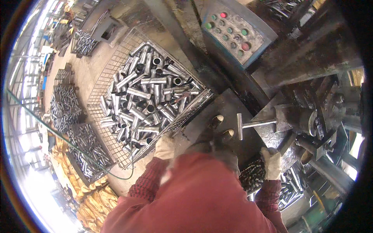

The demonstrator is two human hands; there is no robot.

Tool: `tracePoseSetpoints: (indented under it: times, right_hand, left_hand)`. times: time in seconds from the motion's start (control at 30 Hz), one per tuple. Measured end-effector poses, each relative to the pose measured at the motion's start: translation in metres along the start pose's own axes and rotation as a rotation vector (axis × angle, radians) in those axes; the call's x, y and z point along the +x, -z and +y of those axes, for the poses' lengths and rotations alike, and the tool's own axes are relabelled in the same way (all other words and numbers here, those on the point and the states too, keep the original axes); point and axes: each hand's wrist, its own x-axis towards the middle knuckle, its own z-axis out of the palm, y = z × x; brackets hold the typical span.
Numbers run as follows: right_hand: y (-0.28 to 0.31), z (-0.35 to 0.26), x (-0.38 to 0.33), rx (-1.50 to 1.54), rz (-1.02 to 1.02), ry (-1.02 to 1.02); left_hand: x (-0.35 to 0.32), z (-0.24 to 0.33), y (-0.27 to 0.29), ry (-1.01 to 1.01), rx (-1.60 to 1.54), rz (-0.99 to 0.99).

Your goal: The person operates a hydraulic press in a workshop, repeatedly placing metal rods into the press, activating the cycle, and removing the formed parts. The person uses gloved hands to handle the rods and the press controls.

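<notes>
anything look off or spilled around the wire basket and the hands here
Nothing spilled. The short metal tubes lie jumbled but inside the wire basket. The gloved left hand is at its near edge, the right hand by the machine.

floor (87, 73): dusty concrete | windows (29, 101): bright daylight, left side

Wire-mesh crate (101, 83) on the concrete floor (83, 72) holds short steel tubes (149, 93).

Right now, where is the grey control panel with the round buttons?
In the head view, the control panel sits at the top, right of centre, on the dark machine, just right of the wire basket of metal tubes.
</notes>
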Motion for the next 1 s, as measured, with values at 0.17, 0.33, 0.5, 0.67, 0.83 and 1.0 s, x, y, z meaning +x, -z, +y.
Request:
tracePoseSetpoints:
  times: [0.17, 0.33, 0.5, 0.67, 0.83, 1.0]
  right_hand:
    - [-0.005, -0.004, -0.037, 0.152, -0.07, 0.052]
    - [-0.004, 0.011, -0.103, -0.026, 0.001, -0.124]
    - [-0.036, 0.022, -0.172, 0.033, 0.171, -0.309]
    - [-0.078, 0.023, -0.181, 0.009, 0.073, -0.231]
    - [-0.09, -0.003, -0.174, 0.064, 0.079, -0.193]
    - [-0.085, -0.043, -0.161, 0.312, 0.102, -0.157]
  left_hand:
    - [0.099, -0.1, -0.012, -0.418, 0.711, -0.019]
    - [0.25, -0.158, -0.056, -0.326, 0.953, -0.414]
    - [0.314, -0.182, -0.115, -0.086, 1.049, -0.597]
    - [0.326, -0.166, -0.114, -0.477, 1.387, -0.829]
    - [0.284, -0.112, -0.005, -0.673, 1.188, -0.773]
    - [0.19, -0.029, 0.086, -0.499, 0.687, -0.232]
